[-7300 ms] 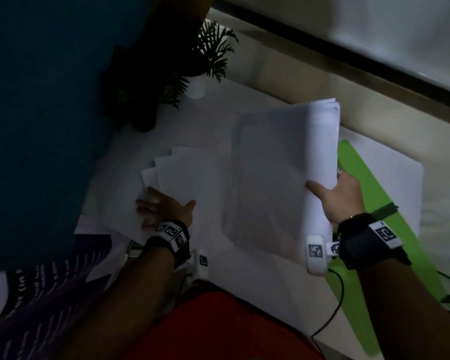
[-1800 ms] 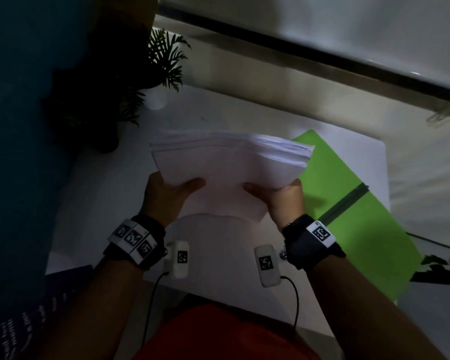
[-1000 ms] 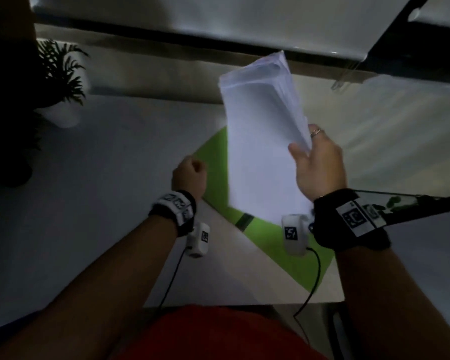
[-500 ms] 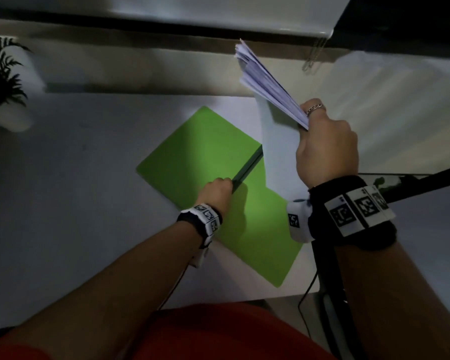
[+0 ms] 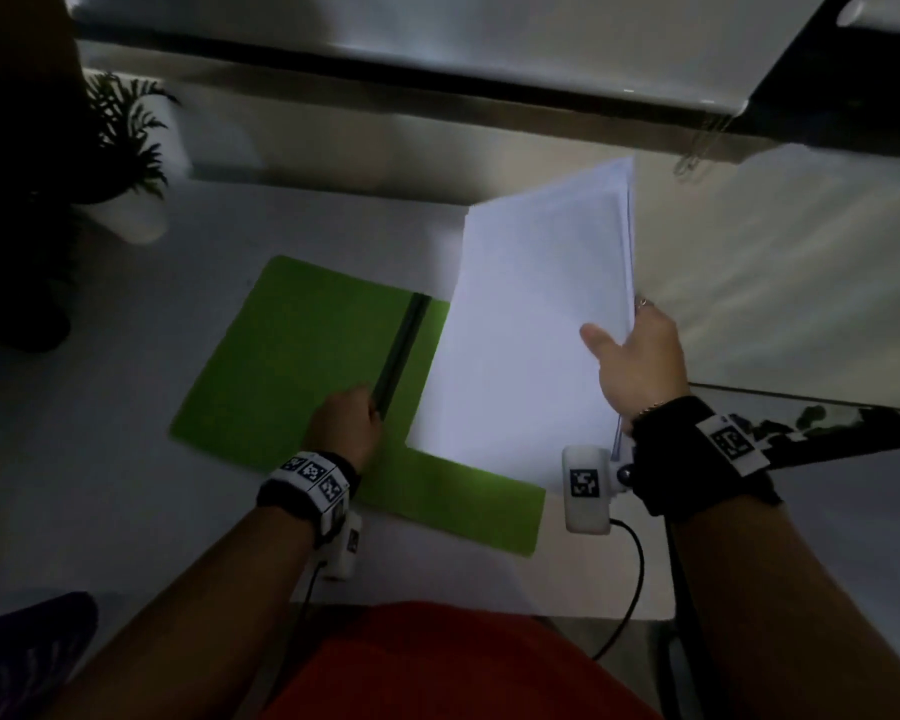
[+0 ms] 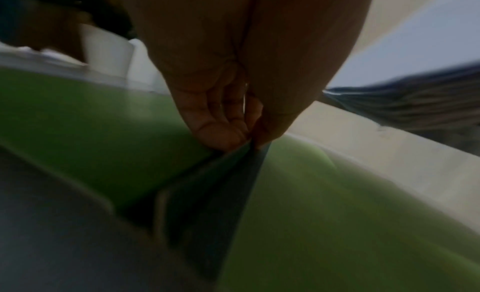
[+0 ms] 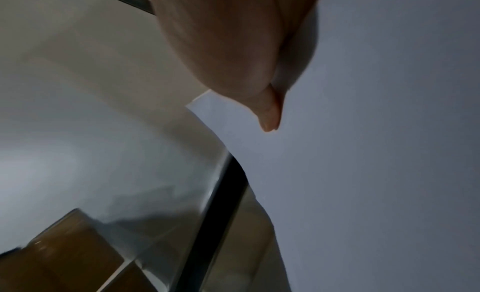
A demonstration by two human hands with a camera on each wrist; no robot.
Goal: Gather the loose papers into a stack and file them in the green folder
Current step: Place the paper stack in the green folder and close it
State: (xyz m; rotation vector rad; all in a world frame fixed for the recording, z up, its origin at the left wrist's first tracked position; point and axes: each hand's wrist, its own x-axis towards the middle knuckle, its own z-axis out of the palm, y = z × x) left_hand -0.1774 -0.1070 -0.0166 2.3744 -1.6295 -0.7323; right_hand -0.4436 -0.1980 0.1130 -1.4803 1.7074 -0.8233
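The green folder lies flat on the white table, with a dark elastic band running across it. My left hand pinches the near end of that band; in the left wrist view the fingertips squeeze the dark band and lift it off the folder. My right hand grips the stack of white papers by its right edge, thumb on top. The tilted stack hangs over the folder's right part. In the right wrist view the thumb presses on the papers.
A potted plant in a white pot stands at the back left of the table. The table's near edge runs just in front of my body. A dark bar crosses on the right, and cables hang from both wrist cameras.
My right hand has turned the paper stack from edge-on to face-up and brought it down over the folder's right side. My left hand stays on the elastic band.
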